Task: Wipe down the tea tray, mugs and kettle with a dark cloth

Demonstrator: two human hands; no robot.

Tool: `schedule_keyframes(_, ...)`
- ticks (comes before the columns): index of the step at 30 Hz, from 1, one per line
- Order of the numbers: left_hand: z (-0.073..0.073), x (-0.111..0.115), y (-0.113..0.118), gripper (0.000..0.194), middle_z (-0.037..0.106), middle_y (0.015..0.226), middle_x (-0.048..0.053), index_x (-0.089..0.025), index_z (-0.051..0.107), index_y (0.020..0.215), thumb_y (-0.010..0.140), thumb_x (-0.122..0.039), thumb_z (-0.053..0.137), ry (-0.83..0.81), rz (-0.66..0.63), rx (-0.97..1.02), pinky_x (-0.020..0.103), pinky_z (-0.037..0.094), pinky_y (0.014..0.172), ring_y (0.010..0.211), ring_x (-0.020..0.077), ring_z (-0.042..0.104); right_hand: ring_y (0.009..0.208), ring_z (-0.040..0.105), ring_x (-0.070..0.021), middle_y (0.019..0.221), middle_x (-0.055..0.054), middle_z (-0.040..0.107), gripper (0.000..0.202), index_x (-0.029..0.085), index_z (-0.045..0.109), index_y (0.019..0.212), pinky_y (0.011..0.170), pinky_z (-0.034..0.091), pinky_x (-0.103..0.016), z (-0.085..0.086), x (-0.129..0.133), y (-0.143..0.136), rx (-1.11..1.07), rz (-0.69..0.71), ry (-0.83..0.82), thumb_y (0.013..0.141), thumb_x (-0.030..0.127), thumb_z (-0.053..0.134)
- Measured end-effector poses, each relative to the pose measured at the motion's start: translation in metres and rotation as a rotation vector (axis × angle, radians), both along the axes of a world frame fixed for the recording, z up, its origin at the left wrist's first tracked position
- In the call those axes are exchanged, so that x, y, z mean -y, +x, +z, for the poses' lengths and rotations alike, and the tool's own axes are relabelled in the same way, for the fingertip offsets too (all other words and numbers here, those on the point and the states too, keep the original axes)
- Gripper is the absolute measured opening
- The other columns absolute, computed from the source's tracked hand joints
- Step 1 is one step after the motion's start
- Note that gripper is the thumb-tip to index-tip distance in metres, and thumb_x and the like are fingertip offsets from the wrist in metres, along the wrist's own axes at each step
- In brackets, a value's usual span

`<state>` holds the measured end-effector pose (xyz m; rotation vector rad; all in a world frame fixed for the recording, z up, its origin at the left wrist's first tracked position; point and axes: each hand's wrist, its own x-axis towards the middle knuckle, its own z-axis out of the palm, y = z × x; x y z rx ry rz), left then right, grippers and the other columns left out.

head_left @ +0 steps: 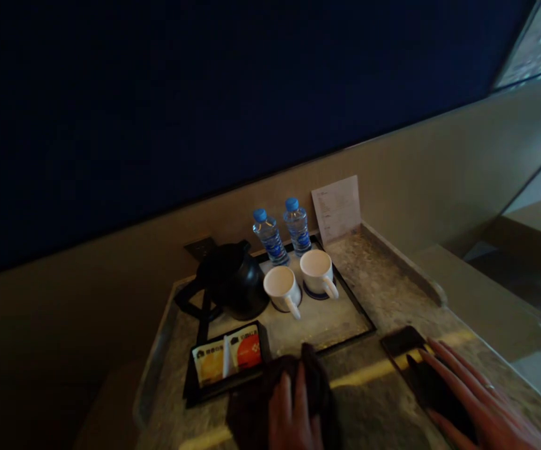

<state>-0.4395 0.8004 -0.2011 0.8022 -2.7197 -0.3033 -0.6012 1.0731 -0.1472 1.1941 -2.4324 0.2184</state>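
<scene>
My left hand (293, 409) is at the bottom middle, its fingers pressed together into a bunched dark cloth (252, 409). The cloth lies at the front edge of the tray (327, 325), against the black box of sachets (247, 350). At the lower right, my right hand (481, 400) lies with fingers stretched out over a dark phone (404, 342) on the stone-patterned counter. Its ring finger wears a ring. The fingers cover part of the phone, and whether they press on it is hard to tell.
Two white mugs, a nearer-left mug (282, 289) and a right mug (317, 273), stand on the tray. Behind them are two water bottles (270, 239) (297, 230). A black kettle (237, 281) sits at left. A printed card (337, 209) leans on the wall. A raised rim (404, 265) edges the counter.
</scene>
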Motion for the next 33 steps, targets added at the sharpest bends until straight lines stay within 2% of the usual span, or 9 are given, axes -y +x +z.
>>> schedule_keyframes(5, 0.032, -0.082, -0.09, 0.062, 0.061, 0.128, 0.008, -0.026, 0.046, 0.144, 0.086, -0.047, 0.052, -0.235, -0.307, -0.294, 0.037, 0.062, 0.083, 0.105, 0.024, 0.059, 0.138, 0.036, -0.0322, 0.154, -0.013, 0.032, 0.055, 0.021, 0.029, 0.151, 0.091, 0.055, -0.061, 0.013, 0.013, -0.022, 0.111, 0.074, -0.158, 0.1, 0.041, 0.037)
schedule_keyframes(8, 0.034, -0.088, -0.099, 0.063, 0.059, 0.132, 0.002, -0.026, 0.037, 0.15, 0.09, -0.045, 0.046, -0.262, -0.368, -0.252, 0.034, 0.063, 0.087, 0.106, 0.0198, 0.059, 0.136, 0.04, -0.0333, 0.153, -0.012, 0.034, 0.054, 0.024, 0.033, 0.15, 0.094, 0.053, -0.057, 0.014, 0.029, -0.034, 0.143, 0.122, -0.21, 0.099, 0.043, 0.038)
schedule_keyframes(12, 0.004, -0.031, -0.033, 0.062, 0.059, 0.133, 0.008, -0.035, 0.033, 0.149, 0.089, -0.037, 0.047, -0.222, -0.185, -0.125, 0.043, 0.063, 0.088, 0.11, 0.0269, 0.063, 0.136, 0.041, -0.0328, 0.147, -0.013, 0.043, 0.057, 0.02, 0.044, 0.146, 0.106, 0.048, -0.048, 0.016, 0.075, -0.031, 0.291, 0.199, -0.231, 0.095, 0.045, 0.047)
schedule_keyframes(15, -0.011, 0.04, 0.048, 0.069, 0.032, 0.156, 0.005, -0.035, 0.038, 0.147, 0.081, -0.014, 0.043, 0.049, 0.014, 0.251, 0.052, 0.045, 0.116, 0.138, 0.0319, 0.044, 0.136, 0.041, -0.0311, 0.145, -0.013, 0.045, 0.056, 0.02, 0.045, 0.146, 0.109, 0.046, -0.046, 0.02, 0.12, -0.01, 0.369, 0.298, -0.205, 0.094, 0.04, 0.049)
schedule_keyframes(20, 0.005, 0.16, 0.16, 0.06, 0.039, 0.151, 0.013, -0.014, 0.048, 0.143, 0.086, -0.015, 0.028, 0.144, 0.554, 0.161, 0.043, 0.039, 0.121, 0.139, 0.0258, 0.043, 0.136, 0.043, -0.0281, 0.147, -0.012, 0.044, 0.057, 0.02, 0.043, 0.147, 0.11, 0.046, -0.044, 0.034, 0.181, 0.026, 0.348, 0.454, -0.137, 0.091, 0.025, 0.05)
schedule_keyframes(23, 0.02, 0.201, 0.194, 0.057, 0.054, 0.135, 0.019, -0.002, 0.052, 0.135, 0.088, -0.029, 0.032, 0.221, 0.711, -0.009, 0.043, 0.048, 0.112, 0.124, 0.0269, 0.057, 0.13, 0.049, -0.0258, 0.145, -0.01, 0.047, 0.058, 0.017, 0.047, 0.144, 0.1, 0.054, -0.042, 0.044, 0.218, 0.039, 0.21, 0.567, -0.11, 0.086, 0.015, 0.046)
schedule_keyframes(26, 0.028, 0.189, 0.175, 0.056, 0.053, 0.139, 0.013, -0.011, 0.051, 0.139, 0.09, -0.036, 0.037, 0.016, 0.433, -0.092, 0.034, 0.054, 0.105, 0.125, 0.0215, 0.056, 0.136, 0.042, -0.0281, 0.149, -0.009, 0.041, 0.067, 0.014, 0.051, 0.14, 0.101, 0.052, -0.046, 0.044, 0.265, 0.048, 0.152, 0.637, -0.026, 0.074, 0.006, 0.045)
schedule_keyframes(30, 0.024, 0.134, 0.094, 0.066, 0.045, 0.148, 0.008, -0.027, 0.034, 0.151, 0.087, -0.03, 0.048, -0.407, -0.105, -0.13, 0.035, 0.06, 0.094, 0.123, 0.0242, 0.055, 0.131, 0.047, -0.034, 0.143, -0.018, 0.046, 0.062, 0.002, 0.056, 0.134, 0.1, 0.053, -0.049, 0.025, 0.313, 0.055, 0.101, 0.647, 0.01, 0.073, 0.003, 0.044)
schedule_keyframes(33, 0.002, 0.134, 0.08, 0.065, 0.052, 0.142, 0.004, -0.037, 0.041, 0.145, 0.084, -0.016, 0.048, -0.5, -0.101, -0.164, 0.036, 0.06, 0.086, 0.11, 0.0228, 0.059, 0.123, 0.056, -0.0288, 0.135, -0.017, 0.055, 0.057, 0.001, 0.056, 0.131, 0.097, 0.055, -0.048, 0.014, 0.319, 0.052, 0.031, 0.654, -0.017, 0.078, 0.003, 0.037)
